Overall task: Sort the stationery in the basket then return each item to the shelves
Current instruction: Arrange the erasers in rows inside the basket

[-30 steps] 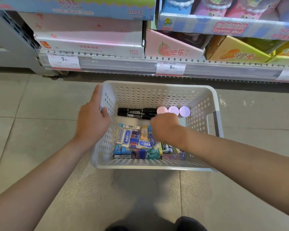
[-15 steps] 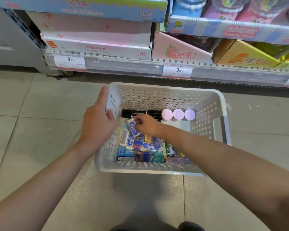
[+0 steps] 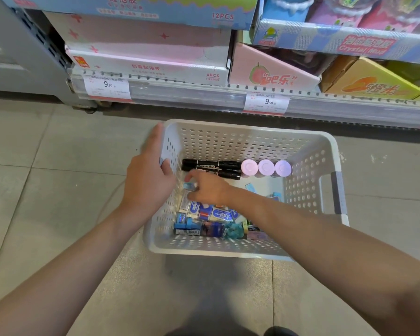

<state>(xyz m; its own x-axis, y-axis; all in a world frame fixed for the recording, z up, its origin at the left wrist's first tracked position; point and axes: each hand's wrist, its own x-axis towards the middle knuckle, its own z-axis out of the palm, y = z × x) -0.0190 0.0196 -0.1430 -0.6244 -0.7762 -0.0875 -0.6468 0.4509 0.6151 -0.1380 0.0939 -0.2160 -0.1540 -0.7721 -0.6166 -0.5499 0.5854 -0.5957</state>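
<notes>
Currently: left hand [image 3: 148, 180] grips basket [image 3: 310, 151] rim, steadying it on floor | right hand [image 3: 207, 190] pinches small blue pack [image 3: 189, 186] above eraser pile [image 3: 209, 214] | markers [image 3: 211, 167], three caps [image 3: 266, 168] lined at far wall | risk: loose pinch could drop pack into unsorted pile.

Only one cam, head-worn: it is looking fwd and down, close above the basket [image 3: 249, 139], with shelves [image 3: 228, 93] just behind.

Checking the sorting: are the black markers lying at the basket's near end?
No, the black markers lie along the basket far wall.
</notes>
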